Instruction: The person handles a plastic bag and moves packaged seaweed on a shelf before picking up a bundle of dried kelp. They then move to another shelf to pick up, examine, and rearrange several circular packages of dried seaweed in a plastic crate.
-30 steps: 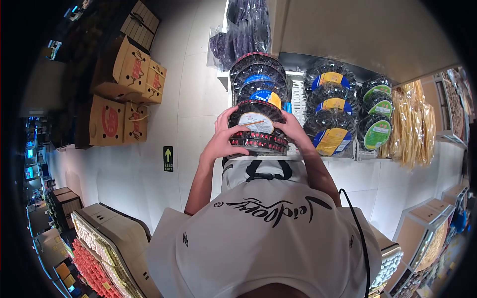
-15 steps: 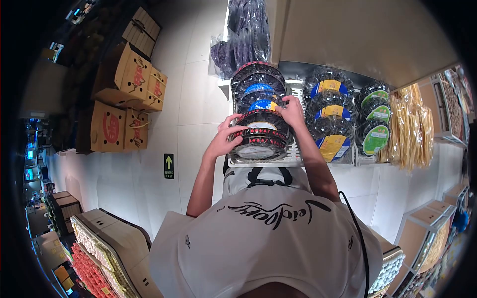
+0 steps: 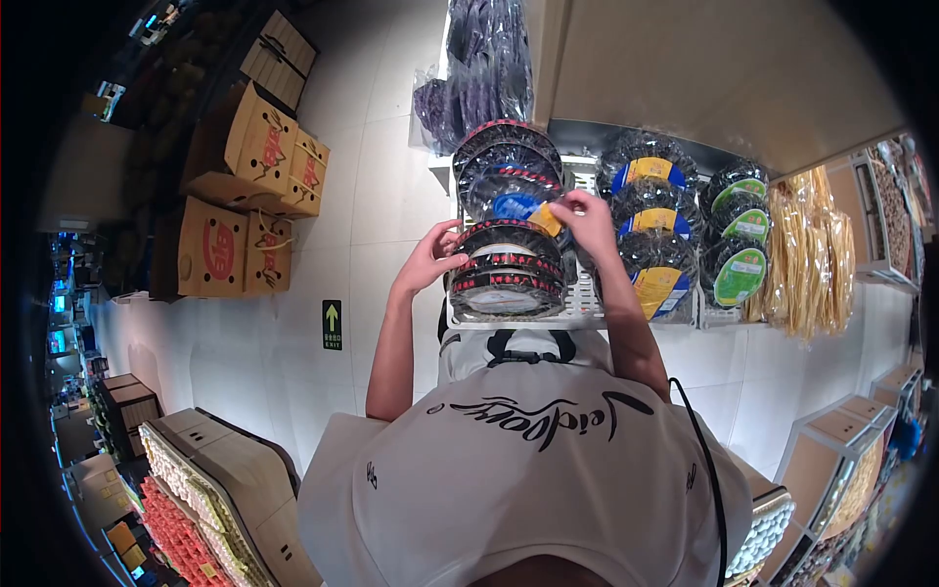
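A row of round, clear-wrapped packs of dark dried food [image 3: 509, 298], some edged with red-on-black bands, leans in a white plastic basket [image 3: 585, 320]. My right hand [image 3: 584, 223] pinches the right edge of a round pack with a blue and yellow label [image 3: 514, 205]. This pack is tilted among the others. At the row's left side is my left hand [image 3: 430, 259], fingers apart and fingertips at the edges of the nearer packs. Whether they touch is hard to tell.
Right of the basket stand round packs with yellow-blue labels [image 3: 653, 223] and green labels [image 3: 740, 274], then bagged yellow sticks [image 3: 807, 259]. Bagged purple goods [image 3: 489, 73] lie beyond. Cardboard boxes [image 3: 259, 147] stand at left; a large beige panel [image 3: 704, 68] overhangs the far right.
My left hand has slid left, off the near packs' tops, with fingers spreading. My right hand has moved slightly right and nearer, and the blue-and-yellow-labelled pack has shifted and tilted.
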`<state>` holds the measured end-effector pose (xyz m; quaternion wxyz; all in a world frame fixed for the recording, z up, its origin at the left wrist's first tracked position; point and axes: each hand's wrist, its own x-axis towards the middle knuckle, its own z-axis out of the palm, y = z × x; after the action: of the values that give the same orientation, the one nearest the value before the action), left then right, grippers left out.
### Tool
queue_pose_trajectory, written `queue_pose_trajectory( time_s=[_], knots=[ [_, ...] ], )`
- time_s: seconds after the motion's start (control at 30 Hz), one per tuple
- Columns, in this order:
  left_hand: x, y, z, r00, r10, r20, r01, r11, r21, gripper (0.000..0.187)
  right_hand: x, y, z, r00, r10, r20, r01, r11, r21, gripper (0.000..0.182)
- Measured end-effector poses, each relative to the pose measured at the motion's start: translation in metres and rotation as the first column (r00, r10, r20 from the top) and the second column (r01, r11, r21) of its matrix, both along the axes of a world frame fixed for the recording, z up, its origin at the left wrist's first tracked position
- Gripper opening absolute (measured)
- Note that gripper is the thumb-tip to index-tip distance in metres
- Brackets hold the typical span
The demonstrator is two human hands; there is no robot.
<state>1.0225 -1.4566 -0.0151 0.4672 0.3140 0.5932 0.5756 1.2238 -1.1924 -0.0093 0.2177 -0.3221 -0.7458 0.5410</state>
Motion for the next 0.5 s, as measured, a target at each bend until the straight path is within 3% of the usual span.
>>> queue_pose_trajectory(
  time_s=[0.07, 0.2, 0.3, 0.5],
  knots=[
    [-0.001, 0.004, 0.01, 0.996, -0.023, 0.086, 0.026, 0.999, -0.026, 0.045, 0.011, 0.002, 0.016, 0.945, -0.151, -0.291, 0.075, 0.964, -0.257, 0.018],
    [-0.005, 0.009, -0.016, 0.998, 0.048, 0.048, -0.041, 0.989, -0.144, 0.034, 0.048, 0.009, 0.055, 0.845, -0.428, -0.321, 0.229, 0.831, -0.507, 0.008],
    [-0.004, 0.013, -0.029, 0.987, 0.133, 0.088, -0.112, 0.971, -0.209, 0.021, 0.078, 0.017, 0.063, 0.775, -0.494, -0.393, 0.207, 0.787, -0.581, 0.008],
    [0.001, 0.023, -0.028, 0.987, 0.15, -0.059, -0.156, 0.982, -0.106, 0.013, 0.116, 0.021, 0.059, 0.744, -0.531, -0.406, 0.194, 0.753, -0.629, 0.009]
  ],
)
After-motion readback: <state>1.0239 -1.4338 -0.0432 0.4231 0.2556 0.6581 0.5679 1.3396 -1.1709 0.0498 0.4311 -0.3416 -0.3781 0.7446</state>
